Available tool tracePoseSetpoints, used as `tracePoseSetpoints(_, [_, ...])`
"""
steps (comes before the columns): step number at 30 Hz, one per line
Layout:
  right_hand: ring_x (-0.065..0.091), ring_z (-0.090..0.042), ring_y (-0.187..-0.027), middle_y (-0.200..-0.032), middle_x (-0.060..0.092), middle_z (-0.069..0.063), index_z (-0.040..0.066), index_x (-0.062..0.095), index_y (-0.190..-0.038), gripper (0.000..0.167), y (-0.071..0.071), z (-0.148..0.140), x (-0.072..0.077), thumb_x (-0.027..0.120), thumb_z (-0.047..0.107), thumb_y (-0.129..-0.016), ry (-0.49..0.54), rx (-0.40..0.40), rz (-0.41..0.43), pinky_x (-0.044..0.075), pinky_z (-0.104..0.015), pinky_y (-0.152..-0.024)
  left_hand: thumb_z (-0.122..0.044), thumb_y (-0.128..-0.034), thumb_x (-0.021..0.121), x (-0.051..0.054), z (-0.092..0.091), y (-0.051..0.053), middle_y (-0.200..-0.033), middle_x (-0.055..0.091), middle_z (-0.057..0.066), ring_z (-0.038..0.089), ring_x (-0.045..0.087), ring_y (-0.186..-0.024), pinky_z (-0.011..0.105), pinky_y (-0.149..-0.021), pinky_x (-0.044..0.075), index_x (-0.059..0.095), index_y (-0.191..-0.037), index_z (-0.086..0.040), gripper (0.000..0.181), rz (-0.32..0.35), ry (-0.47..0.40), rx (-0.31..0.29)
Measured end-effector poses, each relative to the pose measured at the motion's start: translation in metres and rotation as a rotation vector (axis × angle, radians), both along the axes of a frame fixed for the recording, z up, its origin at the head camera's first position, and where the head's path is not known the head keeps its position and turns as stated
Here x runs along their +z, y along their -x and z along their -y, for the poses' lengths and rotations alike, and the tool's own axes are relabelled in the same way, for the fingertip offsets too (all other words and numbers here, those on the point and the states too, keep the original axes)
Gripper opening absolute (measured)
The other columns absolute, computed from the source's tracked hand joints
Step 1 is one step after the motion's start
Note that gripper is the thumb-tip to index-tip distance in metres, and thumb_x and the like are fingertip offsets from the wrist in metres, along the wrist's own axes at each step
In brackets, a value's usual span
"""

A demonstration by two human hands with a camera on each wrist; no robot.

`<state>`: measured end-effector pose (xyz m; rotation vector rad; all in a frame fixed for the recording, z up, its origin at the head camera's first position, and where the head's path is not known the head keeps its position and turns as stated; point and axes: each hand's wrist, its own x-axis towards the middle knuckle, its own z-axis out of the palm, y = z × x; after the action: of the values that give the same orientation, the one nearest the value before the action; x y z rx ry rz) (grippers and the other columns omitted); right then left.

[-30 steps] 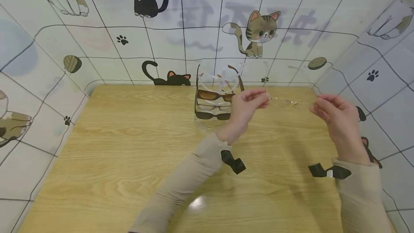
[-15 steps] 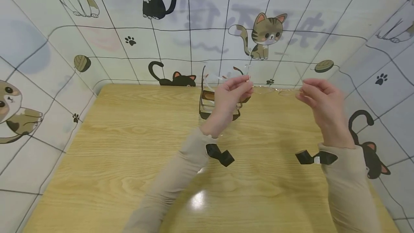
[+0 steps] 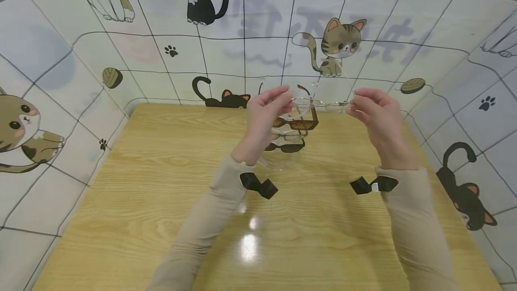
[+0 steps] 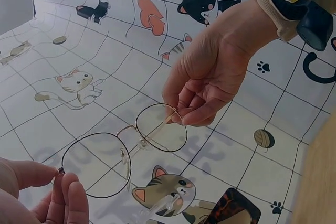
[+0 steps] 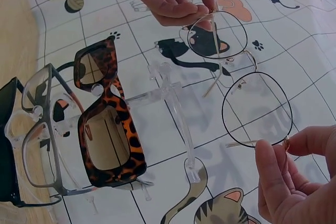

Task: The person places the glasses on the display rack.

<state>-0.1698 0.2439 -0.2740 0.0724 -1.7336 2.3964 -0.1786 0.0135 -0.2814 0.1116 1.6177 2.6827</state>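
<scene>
Round thin-rimmed eyeglasses (image 3: 305,102) are held level between both hands, above the back of the table. My left hand (image 3: 264,118) pinches one outer corner by the hinge; my right hand (image 3: 379,122) pinches the opposite corner. The right wrist view shows the dark round rims, gold bridge and slim temples, which are unfolded and point away from me. Just below and behind stands a clear display stand (image 5: 181,124). It carries tortoiseshell sunglasses (image 5: 134,153), grey-framed glasses (image 5: 56,156) and dark sunglasses (image 3: 291,147). My left hand hides part of these in the head view.
The wooden table (image 3: 161,183) runs up to a cat-patterned, grid-lined backdrop (image 3: 266,17), which also encloses both sides. The stand's clear base (image 3: 278,167) sits near the table's back edge. Black wrist cameras (image 3: 258,185) are strapped over the sleeves.
Both hands have carried the round eyeglasses leftward and up, from right of the stand to above and in front of its top. The head view has shifted slightly.
</scene>
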Motion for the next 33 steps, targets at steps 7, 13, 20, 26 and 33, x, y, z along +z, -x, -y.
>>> tracePoseSetpoints(7, [0.060, -0.013, -0.069, -0.075, 0.061, -0.005, 0.002, 0.066, -0.087, 0.008, 0.013, 0.018, -0.001, 0.061, -0.004, -0.087, -0.030, 0.015, 0.045, 0.055, -0.023, -0.069, 0.001, -0.0856, 0.065, -0.002, 0.018, 0.007, -0.073, 0.067, 0.001, 0.009, 0.064, -0.063, 0.026, -0.071, 0.055, 0.065, -0.108, 0.007, 0.023, 0.030, -0.027, 0.056])
tracePoseSetpoints(13, [0.060, -0.013, -0.070, -0.078, 0.061, -0.005, 0.000, 0.064, -0.090, 0.006, 0.022, 0.031, -0.004, 0.061, -0.004, -0.087, -0.048, 0.025, 0.080, 0.055, -0.023, -0.070, 0.003, -0.0854, 0.064, -0.007, 0.030, 0.013, -0.073, 0.067, 0.003, 0.009, 0.064, -0.061, 0.023, -0.065, 0.054, 0.063, -0.110, 0.010, 0.025, 0.041, -0.047, 0.078])
tracePoseSetpoints(20, [0.060, -0.012, -0.070, -0.078, 0.061, -0.004, -0.003, 0.060, -0.095, 0.007, 0.030, 0.039, -0.012, 0.060, -0.003, -0.088, -0.081, 0.033, 0.108, 0.054, -0.022, -0.070, 0.003, -0.0864, 0.063, -0.014, 0.038, 0.018, -0.072, 0.066, 0.002, 0.009, 0.064, -0.062, 0.020, -0.064, 0.054, 0.061, -0.113, 0.011, 0.028, 0.074, -0.038, 0.090])
tracePoseSetpoints(26, [0.060, -0.011, -0.070, -0.078, 0.061, -0.003, 0.001, 0.062, -0.093, 0.006, 0.033, 0.042, -0.016, 0.059, -0.003, -0.088, -0.101, 0.035, 0.134, 0.054, -0.022, -0.070, 0.002, -0.0877, 0.062, -0.019, 0.041, 0.021, -0.074, 0.065, 0.002, 0.009, 0.064, -0.064, 0.019, -0.065, 0.053, 0.059, -0.115, 0.012, 0.029, 0.101, -0.023, 0.100])
tracePoseSetpoints(33, [0.060, -0.012, -0.071, -0.078, 0.061, -0.003, -0.002, 0.060, -0.096, 0.008, 0.035, 0.044, -0.020, 0.061, 0.000, -0.089, -0.114, 0.027, 0.157, 0.054, -0.022, -0.070, 0.002, -0.0869, 0.063, -0.026, 0.043, 0.025, -0.070, 0.066, 0.002, 0.009, 0.064, -0.062, 0.020, -0.064, 0.054, 0.064, -0.106, 0.008, 0.020, 0.120, -0.019, 0.111])
